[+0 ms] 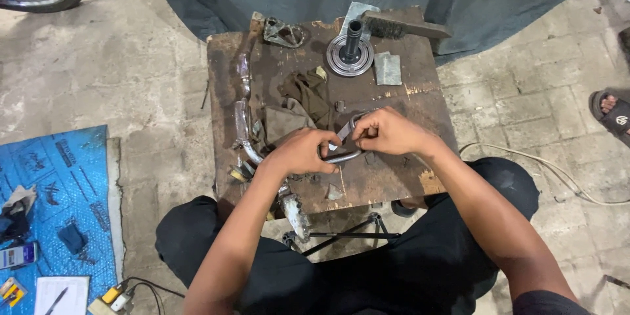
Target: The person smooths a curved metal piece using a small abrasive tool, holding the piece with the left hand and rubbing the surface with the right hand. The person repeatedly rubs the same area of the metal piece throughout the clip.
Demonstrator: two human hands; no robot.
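A bent metal rod with a small strip of abrasive paper against it sits between both hands at the near middle of the worn wooden block, just above its surface. From the head camera, the left hand has its fingers closed around the rod's curved lower run, while the right hand pinches the strip against the rod's upper bend with thumb and fingertips. A crumpled brown rag lies just behind the hands; farther back stand a round flanged hub with a shaft, a wire brush and a grey square of sheet. A long chromed lever runs down the block's left edge. The likely trouble, as I judge it, is slipping: the rod looks smooth and curved, so a loosened left grip could let it twist and pull the strip from the pinch, and the fingertips sit close to the metal being rubbed.
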